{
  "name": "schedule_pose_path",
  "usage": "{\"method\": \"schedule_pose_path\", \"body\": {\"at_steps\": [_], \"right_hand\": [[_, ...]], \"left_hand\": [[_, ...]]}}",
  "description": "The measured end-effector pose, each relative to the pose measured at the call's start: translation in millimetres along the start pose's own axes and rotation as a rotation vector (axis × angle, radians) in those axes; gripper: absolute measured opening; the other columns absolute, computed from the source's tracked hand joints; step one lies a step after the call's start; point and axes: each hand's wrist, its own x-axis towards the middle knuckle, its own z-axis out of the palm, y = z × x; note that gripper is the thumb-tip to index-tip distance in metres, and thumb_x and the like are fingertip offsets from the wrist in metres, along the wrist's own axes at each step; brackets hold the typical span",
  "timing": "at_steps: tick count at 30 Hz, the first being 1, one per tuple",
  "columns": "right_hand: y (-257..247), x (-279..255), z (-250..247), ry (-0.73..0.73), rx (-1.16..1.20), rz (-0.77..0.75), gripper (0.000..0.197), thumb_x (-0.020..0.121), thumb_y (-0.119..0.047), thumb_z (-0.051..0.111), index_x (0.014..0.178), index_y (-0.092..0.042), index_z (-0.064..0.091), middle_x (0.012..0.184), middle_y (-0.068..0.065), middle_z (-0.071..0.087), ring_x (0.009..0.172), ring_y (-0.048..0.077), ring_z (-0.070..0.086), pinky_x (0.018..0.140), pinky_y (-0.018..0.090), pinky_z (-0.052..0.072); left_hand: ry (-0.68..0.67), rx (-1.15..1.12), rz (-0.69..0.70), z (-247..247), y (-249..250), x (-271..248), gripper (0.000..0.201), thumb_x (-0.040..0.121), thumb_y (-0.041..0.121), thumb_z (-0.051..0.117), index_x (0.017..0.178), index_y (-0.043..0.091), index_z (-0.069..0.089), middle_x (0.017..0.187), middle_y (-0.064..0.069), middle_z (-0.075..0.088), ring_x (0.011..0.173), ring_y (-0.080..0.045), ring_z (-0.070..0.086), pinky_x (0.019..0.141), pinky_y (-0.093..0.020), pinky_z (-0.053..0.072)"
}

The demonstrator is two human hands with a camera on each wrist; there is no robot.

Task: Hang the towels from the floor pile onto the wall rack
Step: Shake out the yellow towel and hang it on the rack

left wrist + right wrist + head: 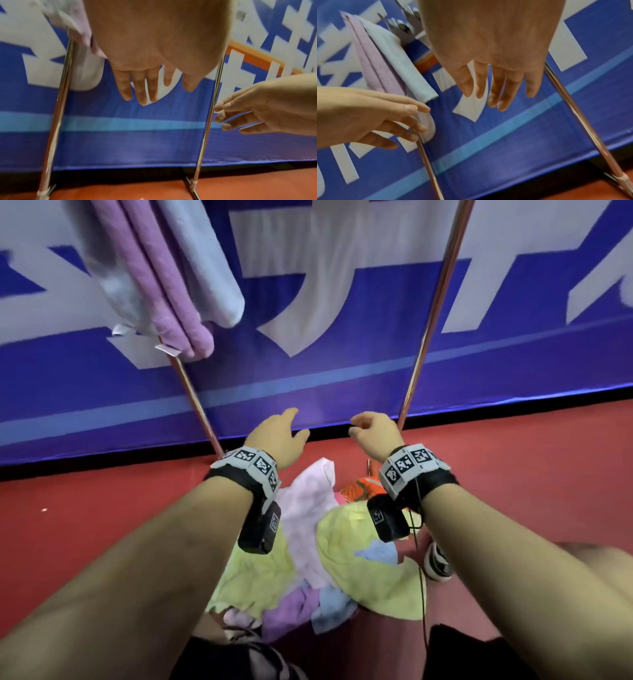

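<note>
Currently, at the far left of your head view, the folded lilac terry towel [164, 278] and the pale blue terry towel [202, 258] beside it hang from the top of the chrome tube wall rack [197, 402], in front of the blue and white printed banner [342, 364]. The rack's left upright descends from under these towels to the red floor [102, 508].

Your left hand [279, 436] is held in the air between the two uprights, fingers [140, 86] straight and slightly spread, holding nothing. It is clear of the left upright.

Below and between your forearms, the floor pile of loose towels [359, 559] lies on the red floor at the foot of the rack: yellow, pale pink, lilac and light blue pieces overlapping, with an orange piece at the far edge.

Your right hand [373, 433] is raised just beside the rack's right upright [431, 313], fingers [498, 86] relaxed and loosely extended, holding nothing. Contact with the upright cannot be confirmed.

At the right, a black and white striped shoe [436, 563] rests on the floor next to the pile.
</note>
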Motion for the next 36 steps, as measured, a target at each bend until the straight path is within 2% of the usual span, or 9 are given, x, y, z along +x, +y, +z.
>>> {"method": "schedule_pose_path", "body": {"at_steps": [6,10,16,20,22,24,28,33,36], "right_hand": [[83.3,22.2,65.3,-0.086,-0.099,0.152,0.025,0.086,-0.017,0.059,0.109,-0.014,0.069,0.106,0.009,0.070,0.102,0.027,0.062,0.095,0.033,0.046],[132.5,21.7,105.1,-0.113,-0.152,0.162,0.024,0.090,-0.014,0.052,0.108,-0.013,0.068,0.107,0.014,0.069,0.099,0.032,0.063,0.082,0.030,0.046],[203.3,18.2,176.9,-0.484,-0.089,0.367,0.029,0.092,-0.021,0.057,0.119,-0.015,0.065,0.119,0.010,0.065,0.108,0.026,0.061,0.090,0.027,0.045],[232.7,10.0,210.6,-0.535,0.081,0.544,0.033,0.093,-0.011,0.056,0.125,-0.003,0.060,0.092,0.010,0.061,0.065,0.004,0.060,0.055,0.011,0.042],[242.0,3.9,223.8,-0.543,0.101,0.565,0.035,0.094,-0.006,0.055,0.128,0.000,0.056,0.107,0.012,0.061,0.078,0.002,0.064,0.062,0.009,0.043],[246.9,0.6,234.4,-0.544,0.077,0.525,0.035,0.092,-0.007,0.057,0.126,0.003,0.056,0.121,0.015,0.060,0.106,0.016,0.060,0.073,0.008,0.042],[254.1,-2.8,250.7,-0.504,0.025,0.592,0.026,0.087,-0.006,0.057,0.110,-0.002,0.069,0.092,0.003,0.060,0.090,0.016,0.053,0.071,0.020,0.045],[254.2,-7.4,246.9,-0.552,-0.097,0.631,0.032,0.091,-0.015,0.053,0.121,-0.011,0.064,0.119,0.007,0.065,0.111,0.026,0.058,0.096,0.030,0.044],[253.2,-4.9,233.3,-0.447,-0.095,0.631,0.030,0.090,-0.013,0.057,0.119,-0.013,0.066,0.121,0.008,0.066,0.112,0.027,0.059,0.088,0.024,0.045]], "left_hand": [[-0.198,0.027,-0.104,97.3,-37.8,21.6,0.056,0.095,0.039,0.049,0.145,0.019,0.034,0.138,-0.012,0.051,0.126,-0.031,0.048,0.102,-0.038,0.040],[-0.304,0.026,-0.153,153.9,-61.6,28.5,0.055,0.095,0.039,0.048,0.145,0.020,0.034,0.140,-0.010,0.050,0.125,-0.031,0.049,0.101,-0.037,0.041],[-0.442,0.014,-0.225,217.3,-94.9,26.2,0.057,0.097,0.043,0.043,0.148,0.023,0.028,0.141,-0.008,0.047,0.126,-0.026,0.048,0.102,-0.038,0.041],[-0.504,-0.018,-0.276,239.0,-111.6,19.7,0.057,0.097,0.040,0.043,0.149,0.023,0.024,0.143,-0.009,0.045,0.125,-0.028,0.048,0.102,-0.040,0.042],[-0.519,-0.041,-0.298,244.3,-117.7,18.0,0.057,0.098,0.040,0.042,0.149,0.024,0.023,0.143,-0.008,0.044,0.125,-0.028,0.048,0.102,-0.042,0.042],[-0.528,-0.066,-0.313,247.0,-121.9,16.3,0.057,0.098,0.039,0.042,0.149,0.024,0.023,0.143,-0.007,0.044,0.126,-0.028,0.048,0.103,-0.042,0.041],[-0.520,-0.100,-0.353,246.4,-129.6,13.9,0.055,0.098,0.037,0.042,0.149,0.025,0.024,0.141,-0.007,0.045,0.124,-0.027,0.049,0.101,-0.041,0.043],[-0.541,-0.128,-0.376,247.8,-137.8,7.5,0.055,0.098,0.036,0.043,0.149,0.025,0.025,0.142,-0.007,0.045,0.124,-0.026,0.049,0.102,-0.039,0.043],[-0.553,-0.121,-0.375,246.6,-139.6,5.8,0.055,0.098,0.035,0.043,0.149,0.025,0.024,0.143,-0.006,0.045,0.125,-0.025,0.048,0.102,-0.039,0.043]]}}
